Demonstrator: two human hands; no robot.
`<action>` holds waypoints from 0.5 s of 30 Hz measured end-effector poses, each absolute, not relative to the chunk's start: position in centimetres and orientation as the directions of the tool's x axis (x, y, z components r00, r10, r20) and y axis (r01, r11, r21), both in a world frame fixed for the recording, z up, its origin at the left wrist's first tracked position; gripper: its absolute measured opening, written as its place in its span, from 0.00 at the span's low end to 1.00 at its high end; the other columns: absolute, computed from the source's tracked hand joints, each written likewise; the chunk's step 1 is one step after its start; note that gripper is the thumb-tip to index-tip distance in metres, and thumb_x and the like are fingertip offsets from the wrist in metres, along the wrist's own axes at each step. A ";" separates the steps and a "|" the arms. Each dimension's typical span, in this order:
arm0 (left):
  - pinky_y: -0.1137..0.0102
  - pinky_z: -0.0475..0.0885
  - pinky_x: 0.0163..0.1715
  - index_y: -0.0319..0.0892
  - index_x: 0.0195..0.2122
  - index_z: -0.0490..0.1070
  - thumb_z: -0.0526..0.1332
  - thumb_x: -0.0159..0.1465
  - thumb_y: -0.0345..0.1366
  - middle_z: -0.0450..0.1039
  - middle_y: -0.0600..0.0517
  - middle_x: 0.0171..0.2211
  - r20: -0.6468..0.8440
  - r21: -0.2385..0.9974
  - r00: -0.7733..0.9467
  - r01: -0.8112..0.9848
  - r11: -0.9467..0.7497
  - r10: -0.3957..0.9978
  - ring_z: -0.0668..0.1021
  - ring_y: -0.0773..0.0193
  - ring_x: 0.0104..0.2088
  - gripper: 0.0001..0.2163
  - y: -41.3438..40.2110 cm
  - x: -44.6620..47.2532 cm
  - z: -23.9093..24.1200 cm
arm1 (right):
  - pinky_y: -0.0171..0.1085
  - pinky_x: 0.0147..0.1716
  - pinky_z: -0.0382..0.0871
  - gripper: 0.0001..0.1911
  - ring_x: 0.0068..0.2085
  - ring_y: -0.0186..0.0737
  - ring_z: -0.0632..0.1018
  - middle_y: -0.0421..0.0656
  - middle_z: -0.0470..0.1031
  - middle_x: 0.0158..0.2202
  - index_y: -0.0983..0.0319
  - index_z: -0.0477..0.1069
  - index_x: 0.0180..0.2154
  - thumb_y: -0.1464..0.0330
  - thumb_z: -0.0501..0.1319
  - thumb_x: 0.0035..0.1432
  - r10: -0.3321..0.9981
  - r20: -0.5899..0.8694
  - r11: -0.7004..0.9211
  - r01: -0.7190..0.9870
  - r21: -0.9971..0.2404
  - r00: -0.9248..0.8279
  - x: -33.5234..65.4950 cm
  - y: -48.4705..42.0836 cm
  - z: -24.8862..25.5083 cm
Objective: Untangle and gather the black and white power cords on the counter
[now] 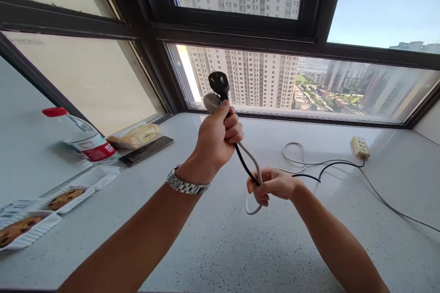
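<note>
My left hand (218,135), with a metal watch (188,184) on its wrist, is closed round two cords just below their plugs. A black plug (219,82) points up above the thumb, and a grey plug (212,102) sits beside it. Below, my right hand (273,184) pinches the black cord (244,165) and the white cord (253,160) together. A white loop hangs under its fingers. From there both cords trail right along the sill, the black one reaching a cream power strip (360,147).
On the left, a red-capped bottle (85,139) lies tilted near a phone (147,151) and a yellow packet (137,135). White trays (106,176) with cookies (67,198) stand closer. Dark-framed windows (240,32) border the speckled white sill (213,247).
</note>
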State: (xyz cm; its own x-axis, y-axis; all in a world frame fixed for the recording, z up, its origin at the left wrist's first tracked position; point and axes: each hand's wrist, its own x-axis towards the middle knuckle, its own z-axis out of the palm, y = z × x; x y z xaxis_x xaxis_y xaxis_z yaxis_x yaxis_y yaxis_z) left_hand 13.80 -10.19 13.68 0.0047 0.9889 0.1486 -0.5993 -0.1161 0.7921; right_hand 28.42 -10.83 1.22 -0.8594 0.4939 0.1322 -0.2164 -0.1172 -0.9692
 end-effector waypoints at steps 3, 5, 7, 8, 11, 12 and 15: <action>0.80 0.42 0.10 0.39 0.21 0.56 0.45 0.71 0.34 0.45 0.63 0.11 0.159 0.794 -0.210 -0.554 -0.251 0.965 0.49 0.79 0.09 0.19 -8.6 9.9 15.8 | 0.30 0.19 0.56 0.13 0.19 0.27 0.61 0.32 0.59 0.17 0.65 0.68 0.28 0.62 0.66 0.48 0.485 -0.030 -0.043 0.011 -0.999 -0.874 29.8 -10.5 0.0; 0.78 0.38 0.11 0.39 0.21 0.55 0.44 0.72 0.36 0.44 0.62 0.10 0.159 0.795 -0.326 -0.517 -0.317 0.932 0.48 0.80 0.09 0.20 -7.5 6.6 16.3 | 0.30 0.19 0.54 0.16 0.19 0.27 0.60 0.32 0.57 0.18 0.64 0.66 0.26 0.59 0.65 0.49 0.596 -0.111 0.070 0.189 -0.979 -0.795 32.0 -10.2 -0.5; 0.75 0.35 0.14 0.39 0.21 0.54 0.43 0.72 0.37 0.44 0.62 0.10 0.177 0.793 -0.392 -0.486 -0.367 0.903 0.49 0.80 0.08 0.20 -6.4 3.5 15.7 | 0.30 0.18 0.51 0.20 0.20 0.26 0.57 0.32 0.54 0.18 0.63 0.62 0.23 0.55 0.65 0.49 0.757 -0.132 0.144 0.361 -0.922 -0.639 34.7 -9.8 -1.0; 0.74 0.35 0.16 0.38 0.21 0.54 0.41 0.73 0.37 0.44 0.62 0.10 0.201 0.785 -0.409 -0.476 -0.396 0.890 0.50 0.81 0.08 0.21 -6.0 2.2 15.0 | 0.30 0.18 0.48 0.22 0.19 0.26 0.55 0.31 0.52 0.17 0.62 0.59 0.21 0.53 0.64 0.50 0.827 -0.122 0.149 0.424 -0.893 -0.549 35.9 -9.7 -1.3; 0.72 0.37 0.18 0.37 0.23 0.56 0.39 0.73 0.36 0.47 0.62 0.11 0.220 0.765 -0.428 -0.482 -0.427 0.877 0.53 0.81 0.09 0.21 -5.3 0.5 11.9 | 0.31 0.18 0.45 0.26 0.18 0.25 0.52 0.31 0.49 0.16 0.61 0.56 0.20 0.49 0.62 0.50 0.921 -0.080 0.113 0.458 -0.882 -0.381 38.2 -9.4 -2.9; 0.72 0.39 0.18 0.37 0.23 0.56 0.41 0.73 0.35 0.48 0.62 0.11 0.206 0.754 -0.433 -0.501 -0.424 0.878 0.55 0.81 0.10 0.20 -5.2 0.7 10.7 | 0.31 0.18 0.45 0.26 0.18 0.26 0.53 0.31 0.49 0.16 0.61 0.57 0.21 0.48 0.61 0.49 0.928 -0.082 0.090 0.433 -0.897 -0.364 38.4 -9.5 -3.6; 0.75 0.48 0.17 0.38 0.23 0.57 0.45 0.71 0.32 0.53 0.61 0.13 0.143 0.708 -0.431 -0.584 -0.396 0.891 0.60 0.78 0.13 0.17 -5.1 2.5 7.4 | 0.31 0.18 0.48 0.25 0.18 0.27 0.55 0.30 0.51 0.15 0.62 0.62 0.24 0.47 0.62 0.48 0.925 -0.113 0.003 0.303 -0.953 -0.363 38.2 -10.1 -5.5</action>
